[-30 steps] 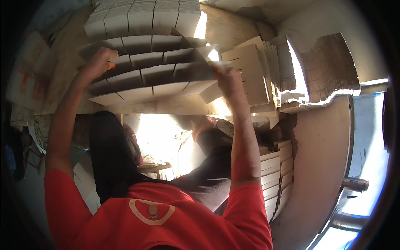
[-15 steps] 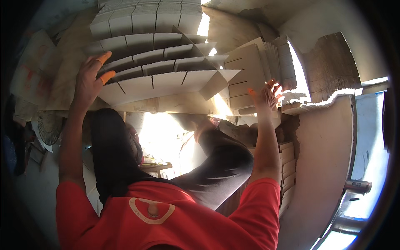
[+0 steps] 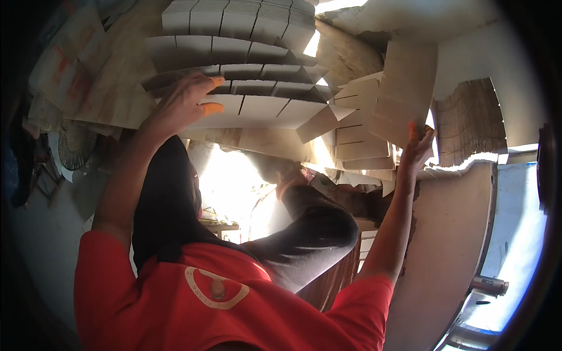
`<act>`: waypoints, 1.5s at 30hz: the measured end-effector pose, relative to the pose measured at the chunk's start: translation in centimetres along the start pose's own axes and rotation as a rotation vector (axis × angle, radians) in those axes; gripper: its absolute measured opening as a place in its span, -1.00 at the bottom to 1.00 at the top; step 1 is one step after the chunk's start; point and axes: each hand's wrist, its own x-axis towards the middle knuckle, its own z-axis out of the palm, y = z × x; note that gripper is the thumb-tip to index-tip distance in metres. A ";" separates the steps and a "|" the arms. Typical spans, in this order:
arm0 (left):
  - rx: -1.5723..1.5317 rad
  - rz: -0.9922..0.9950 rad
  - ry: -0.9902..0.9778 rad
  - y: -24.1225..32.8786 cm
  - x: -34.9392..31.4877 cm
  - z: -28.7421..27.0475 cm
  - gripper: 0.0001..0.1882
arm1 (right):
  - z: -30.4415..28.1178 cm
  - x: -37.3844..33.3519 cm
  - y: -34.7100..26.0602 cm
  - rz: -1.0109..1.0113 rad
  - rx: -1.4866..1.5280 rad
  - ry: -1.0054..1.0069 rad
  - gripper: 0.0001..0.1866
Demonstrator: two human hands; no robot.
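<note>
Left hand: the left hand (image 3: 187, 102) lies spread on the near edge of a stack of flat cardboard sheets (image 3: 246, 88), fingers open, fingertips pressed onto the top sheet, nothing gripped.
Right hand: the right hand (image 3: 417, 146) is raised to the right, well apart from the left, its fingers closed on the lower edge of a single cardboard sheet (image 3: 405, 90).
Single sheet: it stands nearly upright above the right hand, tilted a little, plain brown, in front of a pale wall (image 3: 486, 64).
Stack: the sheets lie fanned in overlapping rows, each slit into flaps, one flap (image 3: 319, 123) hanging off the near right corner.
Between the hands: a smaller pile of folded cardboard (image 3: 357, 140) leans just beside the stack, to the left of the held sheet.
Right of the sheet: a bundle of ribbed cardboard (image 3: 471, 120) seen edge-on, against the wall.
Below the hands: the person's red shirt (image 3: 205, 298) and dark trouser knees (image 3: 316, 228), with bright sunlit ground between them.
Far left: printed paper sacks (image 3: 64, 76) lie beside the stack.
Lower right: a broad curved brown board (image 3: 451, 234).
</note>
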 end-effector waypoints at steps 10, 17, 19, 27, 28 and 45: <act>0.226 0.005 -0.250 -2.1 1.9 3.3 -0.73 | -0.3 0.1 -13.6 -0.161 0.637 -0.522 -0.37; 0.067 0.282 0.274 -2.6 2.8 2.8 -0.72 | 1.7 -0.5 -15.7 -0.175 0.549 -0.600 -0.37; 0.154 0.196 0.205 -2.9 3.5 2.7 -0.70 | 1.9 -0.6 -15.8 -0.177 0.524 -0.599 -0.38; 0.171 0.056 -0.083 -4.7 6.5 2.6 -0.77 | 2.8 -0.3 -15.7 -0.148 0.563 -0.607 -0.39; 0.164 0.058 -0.043 -5.0 6.6 2.7 -0.72 | 2.8 -0.4 -15.8 -0.140 0.569 -0.600 -0.39; 0.249 0.068 -0.058 -3.9 5.5 2.9 -0.53 | 4.2 0.4 -16.1 -0.150 0.594 -0.548 -0.38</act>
